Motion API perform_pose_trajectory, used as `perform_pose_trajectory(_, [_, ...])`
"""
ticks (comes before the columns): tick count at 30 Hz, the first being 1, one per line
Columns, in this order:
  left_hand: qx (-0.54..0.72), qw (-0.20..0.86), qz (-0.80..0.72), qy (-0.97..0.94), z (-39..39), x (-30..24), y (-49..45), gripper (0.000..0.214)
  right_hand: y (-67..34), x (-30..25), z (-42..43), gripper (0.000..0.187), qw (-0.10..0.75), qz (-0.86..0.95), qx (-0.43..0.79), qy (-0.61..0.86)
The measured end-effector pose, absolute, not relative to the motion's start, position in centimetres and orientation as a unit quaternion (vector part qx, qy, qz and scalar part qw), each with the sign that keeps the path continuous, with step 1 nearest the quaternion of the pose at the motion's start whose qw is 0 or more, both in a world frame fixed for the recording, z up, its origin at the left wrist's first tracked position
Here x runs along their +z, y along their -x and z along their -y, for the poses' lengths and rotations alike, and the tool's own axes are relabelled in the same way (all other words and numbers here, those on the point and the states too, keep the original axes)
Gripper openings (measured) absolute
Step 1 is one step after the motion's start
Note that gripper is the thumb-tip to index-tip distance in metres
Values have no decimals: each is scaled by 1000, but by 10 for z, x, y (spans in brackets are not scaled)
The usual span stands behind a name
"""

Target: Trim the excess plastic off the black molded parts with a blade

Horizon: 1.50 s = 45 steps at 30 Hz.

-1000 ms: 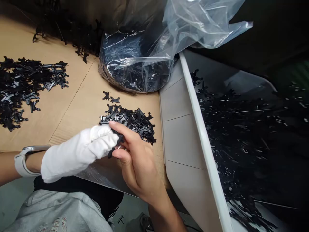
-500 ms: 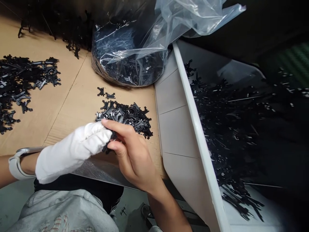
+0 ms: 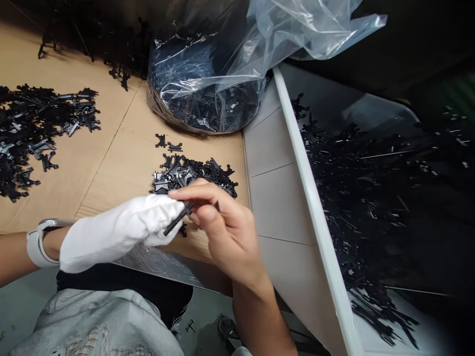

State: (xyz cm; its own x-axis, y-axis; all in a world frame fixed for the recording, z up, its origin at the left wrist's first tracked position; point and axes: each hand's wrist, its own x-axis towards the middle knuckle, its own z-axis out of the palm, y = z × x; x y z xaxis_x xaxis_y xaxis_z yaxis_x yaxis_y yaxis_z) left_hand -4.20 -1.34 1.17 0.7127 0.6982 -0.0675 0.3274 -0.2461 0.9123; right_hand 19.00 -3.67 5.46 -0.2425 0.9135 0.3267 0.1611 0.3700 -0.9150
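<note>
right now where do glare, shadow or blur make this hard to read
All in the head view: white glare streaks the clear plastic bag; deep shadow hides much of the upper-left black parts; the white bin's contents look dark and smeared toward the right; the gloved left hand and bare right hand are well lit, but the small black piece shows little surface detail.
</note>
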Motion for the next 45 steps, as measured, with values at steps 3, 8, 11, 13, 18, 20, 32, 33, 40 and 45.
perform_pose_trajectory(3, [191, 512, -356, -759, 4, 24, 29, 42, -193, 54, 35, 22, 472, 671, 425, 382])
perform_pose_trajectory(8, [222, 521, -385, -728, 1, 33, 12, 29, -193, 53, 35, 23, 484, 646, 432, 403])
perform_pose_trajectory(11, [238, 540, -404, -698, 3, 40, 5, 27, -191, 54, 37, 25, 466, 657, 408, 430])
perform_pose_trajectory(13, [244, 566, -400, -679, 3, 46, 1, 31, -191, 54, 37, 24, 456, 665, 392, 442])
perform_pose_trajectory(18, [237, 652, -390, -605, 3, 61, -3, 29, -198, 53, 39, 38, 445, 689, 362, 443])
perform_pose_trajectory(20, [253, 656, -407, -583, 2, 65, -3, 27, -202, 52, 40, 50, 433, 709, 329, 448])
perform_pose_trajectory(32, [293, 674, -386, -558, 0, 63, -3, 27, -195, 44, 38, 25, 448, 794, 165, 378])
perform_pose_trajectory(33, [290, 677, -386, -556, 1, 64, -3, 28, -195, 44, 38, 24, 450, 793, 165, 377])
perform_pose_trajectory(40, [280, 712, -367, -529, 3, 64, -5, 24, -194, 45, 37, 23, 458, 790, 183, 364])
perform_pose_trajectory(45, [283, 725, -358, -515, 3, 62, -4, 18, -193, 46, 38, 20, 460, 788, 199, 359])
